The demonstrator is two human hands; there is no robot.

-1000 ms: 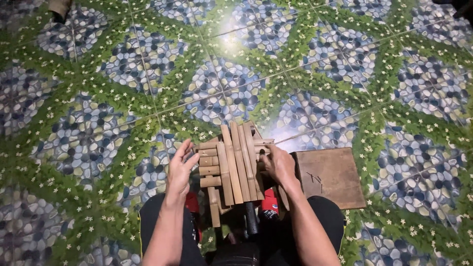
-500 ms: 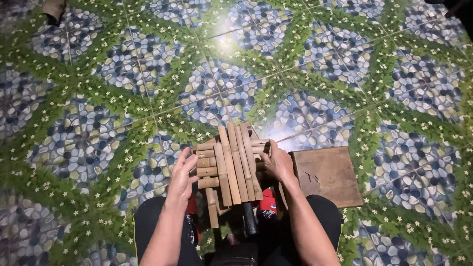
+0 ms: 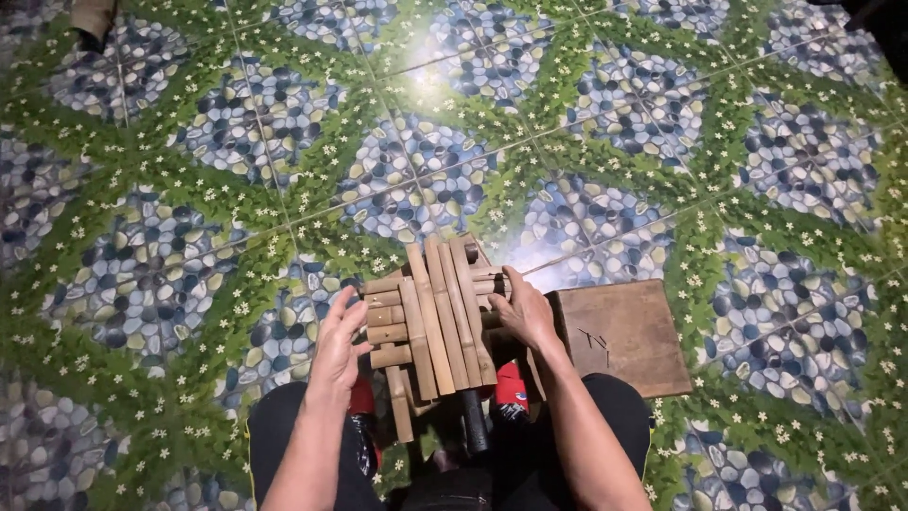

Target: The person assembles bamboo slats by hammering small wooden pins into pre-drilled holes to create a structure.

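Change since earlier frame: the left hand [image 3: 340, 339] sits slightly lower and closer against the bamboo frame [image 3: 430, 322]; the right hand [image 3: 523, 312] and the frame hold much the same place.
Frame position: in front of the seated person's knees, above the patterned floor tiles [image 3: 218, 142], between both hands.
Long axis: the long slats run away from the person, tilted a little to the left at the far end; the short cross-pieces lie across them, ends pointing left and right.
Left hand: fingers loosely together, tips touching the left ends of the cross-pieces.
Right hand: fingers curled around the frame's right edge; how tight the grip is cannot be told, since the fingertips are hidden.
Beside the frame: a brown wooden board [image 3: 624, 336] lies flat, just right of the right hand.
Below the frame: a dark handle [image 3: 473, 421] stands between the knees, partly hidden.
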